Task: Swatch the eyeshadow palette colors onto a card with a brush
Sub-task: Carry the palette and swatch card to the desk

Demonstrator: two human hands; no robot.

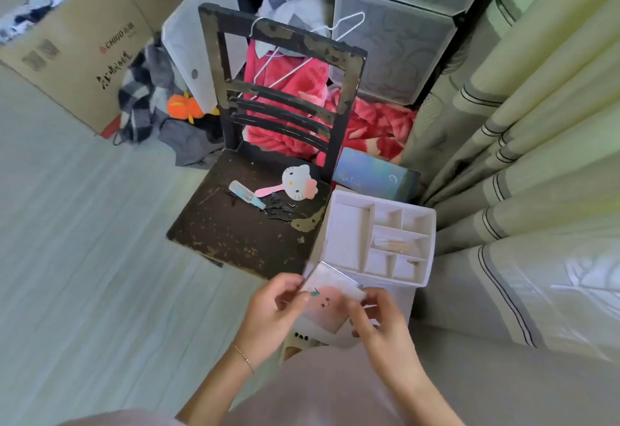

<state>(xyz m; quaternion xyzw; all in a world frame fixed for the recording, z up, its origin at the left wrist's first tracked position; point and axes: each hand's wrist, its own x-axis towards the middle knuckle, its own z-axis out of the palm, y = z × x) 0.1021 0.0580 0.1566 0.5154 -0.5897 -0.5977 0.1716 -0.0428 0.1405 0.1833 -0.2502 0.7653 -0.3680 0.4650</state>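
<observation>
Both hands hold a small pale case with a peach face printed on it, the palette (327, 301), near the bottom centre of the view. The left hand (271, 311) pinches its left edge between thumb and fingers; the right hand (379, 318) grips its right side, fingers closed on it. The case's thin clear lid (330, 278) stands partly raised. Just beyond the hands sits a white divided organizer (382, 238), with thin sticks in one compartment. To its left, a worn dark chair (241, 224) carries a cat-face hand mirror (295, 182), a small clear tube (246, 194) and scattered black hairpins (280, 207).
</observation>
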